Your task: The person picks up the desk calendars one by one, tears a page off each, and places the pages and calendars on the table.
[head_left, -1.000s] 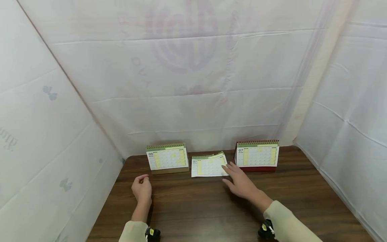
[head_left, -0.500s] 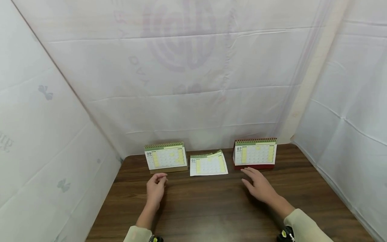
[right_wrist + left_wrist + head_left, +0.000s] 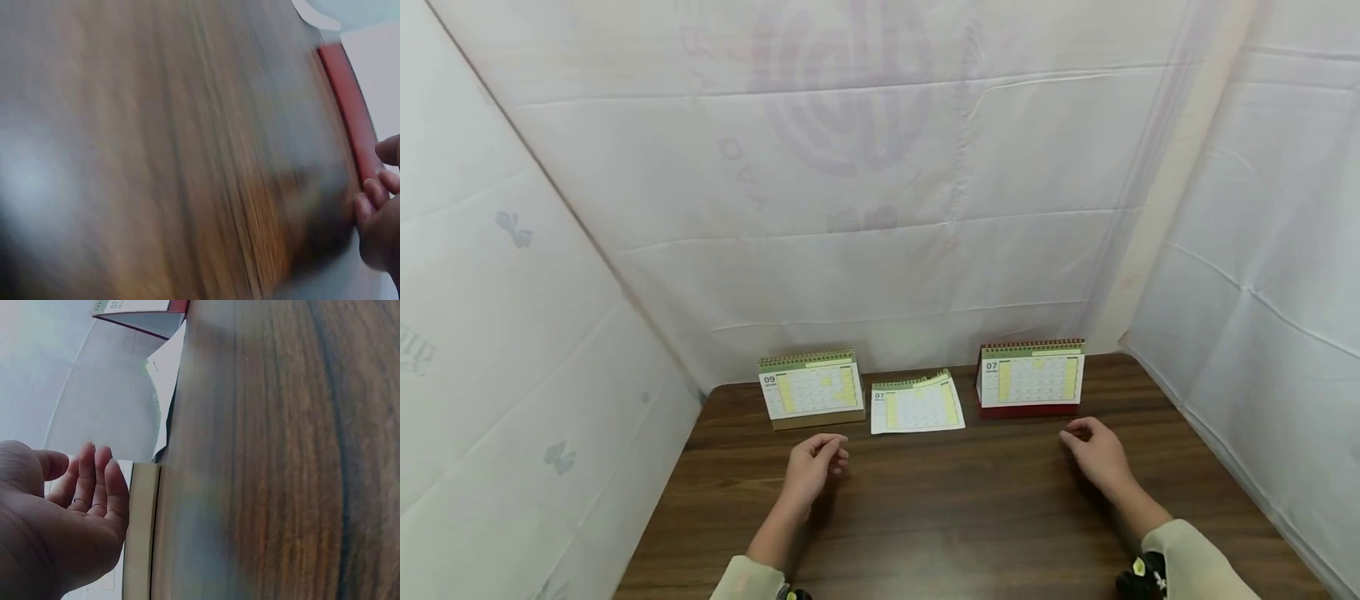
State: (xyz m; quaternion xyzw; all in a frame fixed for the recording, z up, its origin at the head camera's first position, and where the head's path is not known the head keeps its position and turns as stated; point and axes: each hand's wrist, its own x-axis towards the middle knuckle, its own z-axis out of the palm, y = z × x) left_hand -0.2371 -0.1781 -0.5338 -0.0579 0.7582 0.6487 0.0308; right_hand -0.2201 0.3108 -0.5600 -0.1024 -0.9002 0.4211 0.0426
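Observation:
Three calendar pieces line the back of the table. At left stands a desk calendar (image 3: 811, 390) with a tan base and a page marked 09. A loose calendar page (image 3: 917, 406) marked 07 lies in the middle, its torn top edge curling up. The right desk calendar (image 3: 1037, 381) has a red base and shows 07. My left hand (image 3: 812, 468) hovers in front of the tan calendar, fingers loosely curled and holding nothing. My right hand (image 3: 1099, 457), also loosely curled around nothing, is just in front of the red calendar's right end; its fingers overlap the red base (image 3: 350, 103) in the right wrist view.
A dark wooden table (image 3: 940, 517) carries everything. White fabric walls (image 3: 865, 283) rise behind it and at both sides. The calendars stand close to the back wall.
My right hand has left the loose page and moved right, past the front of the red calendar, its fingers curling in. My left hand has moved right along the tan calendar.

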